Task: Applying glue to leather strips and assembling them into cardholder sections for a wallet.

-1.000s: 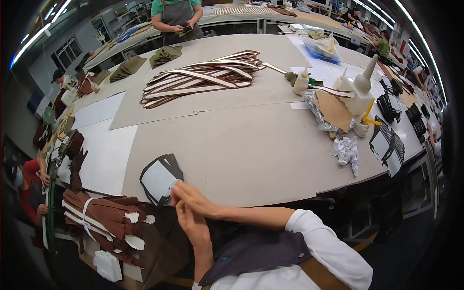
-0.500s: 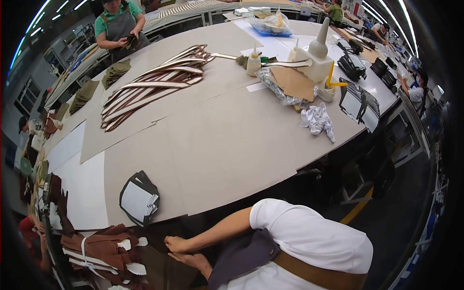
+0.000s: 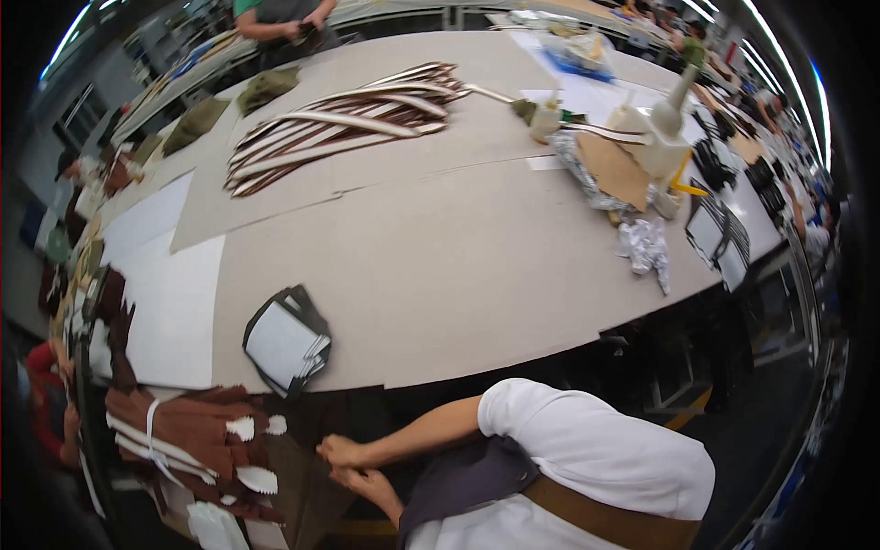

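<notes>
My right hand (image 3: 342, 450) is closed, held low in front of my body beside the table's near edge. Just below it, my left hand (image 3: 365, 483) is turned partly up with its fingers curled in. The two hands are close together, and anything in them is too small or hidden to make out. To the left of them lies a bundle of brown material (image 3: 206, 417) tied with a white band, with white scalloped-edged pieces (image 3: 257, 479) sticking out. Nearest on the tabletop is a fanned stack of pale panels with black edges (image 3: 286, 341).
The wide grey-beige table (image 3: 440, 247) carries a pile of brown-and-white strips (image 3: 344, 128). At its right are a white squeeze bottle (image 3: 667, 137), brown cardboard (image 3: 612, 172), crumpled white cloth (image 3: 646, 249) and more black-edged panels (image 3: 720, 238). A co-worker (image 3: 289, 23) stands across the table.
My view has shifted, so the table's things sit higher and further right. My left hand's fingers have curled in from a flatter pose; my right hand stays closed near it.
</notes>
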`<action>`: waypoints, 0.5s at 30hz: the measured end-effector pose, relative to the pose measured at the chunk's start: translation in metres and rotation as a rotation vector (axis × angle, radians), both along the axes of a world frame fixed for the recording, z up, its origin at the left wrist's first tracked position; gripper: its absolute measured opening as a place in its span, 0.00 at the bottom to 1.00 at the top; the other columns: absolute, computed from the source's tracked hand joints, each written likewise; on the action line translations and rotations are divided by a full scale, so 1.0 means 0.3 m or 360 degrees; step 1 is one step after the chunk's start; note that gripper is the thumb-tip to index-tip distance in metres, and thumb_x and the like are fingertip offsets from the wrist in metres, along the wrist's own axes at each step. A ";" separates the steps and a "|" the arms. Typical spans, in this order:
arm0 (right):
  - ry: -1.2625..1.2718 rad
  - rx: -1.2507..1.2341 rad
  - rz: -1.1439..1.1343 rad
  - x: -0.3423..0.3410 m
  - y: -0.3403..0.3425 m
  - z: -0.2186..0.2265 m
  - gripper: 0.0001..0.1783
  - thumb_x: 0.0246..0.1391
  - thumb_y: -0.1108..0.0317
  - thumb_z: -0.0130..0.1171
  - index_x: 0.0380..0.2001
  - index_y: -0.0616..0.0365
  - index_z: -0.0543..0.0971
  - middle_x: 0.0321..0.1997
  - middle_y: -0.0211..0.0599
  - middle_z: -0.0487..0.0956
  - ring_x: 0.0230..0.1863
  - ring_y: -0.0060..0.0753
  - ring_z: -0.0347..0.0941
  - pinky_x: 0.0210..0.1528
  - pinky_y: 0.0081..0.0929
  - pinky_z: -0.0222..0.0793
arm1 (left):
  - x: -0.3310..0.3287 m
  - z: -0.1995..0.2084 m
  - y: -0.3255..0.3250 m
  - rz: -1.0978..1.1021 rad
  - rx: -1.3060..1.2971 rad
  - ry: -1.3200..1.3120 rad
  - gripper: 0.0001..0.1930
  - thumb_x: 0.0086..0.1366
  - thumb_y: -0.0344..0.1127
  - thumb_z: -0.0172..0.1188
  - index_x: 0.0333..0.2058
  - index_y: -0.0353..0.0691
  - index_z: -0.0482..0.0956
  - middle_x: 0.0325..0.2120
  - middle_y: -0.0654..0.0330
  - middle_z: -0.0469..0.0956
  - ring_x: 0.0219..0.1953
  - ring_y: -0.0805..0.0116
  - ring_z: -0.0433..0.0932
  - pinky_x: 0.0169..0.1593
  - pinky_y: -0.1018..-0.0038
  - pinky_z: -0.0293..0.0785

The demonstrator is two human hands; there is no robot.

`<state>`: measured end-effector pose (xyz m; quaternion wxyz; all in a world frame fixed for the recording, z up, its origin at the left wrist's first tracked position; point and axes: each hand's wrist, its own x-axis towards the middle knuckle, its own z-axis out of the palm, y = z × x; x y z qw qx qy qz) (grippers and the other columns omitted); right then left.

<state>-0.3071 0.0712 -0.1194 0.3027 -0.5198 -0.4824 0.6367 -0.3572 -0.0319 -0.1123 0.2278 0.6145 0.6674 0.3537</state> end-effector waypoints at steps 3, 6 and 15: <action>0.0137 -0.0409 0.0015 0.065 0.159 -0.039 0.28 0.62 0.50 0.48 0.21 0.64 0.80 0.20 0.46 0.80 0.18 0.40 0.75 0.23 0.41 0.72 | 0.159 0.282 0.030 -0.0099 -0.0141 -0.1642 0.31 0.74 0.46 0.40 0.66 0.29 0.52 0.67 0.46 0.54 0.70 0.59 0.52 0.72 0.64 0.36; 0.0384 -0.0110 0.0073 0.187 0.142 -0.043 0.37 0.62 0.36 0.39 0.23 0.58 0.82 0.29 0.44 0.81 0.35 0.36 0.74 0.41 0.38 0.68 | 0.206 0.271 0.022 -0.0008 -0.0197 -0.1707 0.37 0.73 0.56 0.36 0.69 0.36 0.43 0.71 0.55 0.41 0.72 0.62 0.42 0.71 0.69 0.36; 0.0548 0.0206 0.1276 0.244 -0.196 0.437 0.33 0.66 0.44 0.43 0.63 0.59 0.65 0.52 0.63 0.72 0.61 0.52 0.65 0.67 0.36 0.51 | 0.024 -0.062 0.072 0.0616 -0.0851 -0.2160 0.35 0.69 0.61 0.45 0.64 0.41 0.60 0.64 0.54 0.60 0.67 0.60 0.58 0.67 0.64 0.52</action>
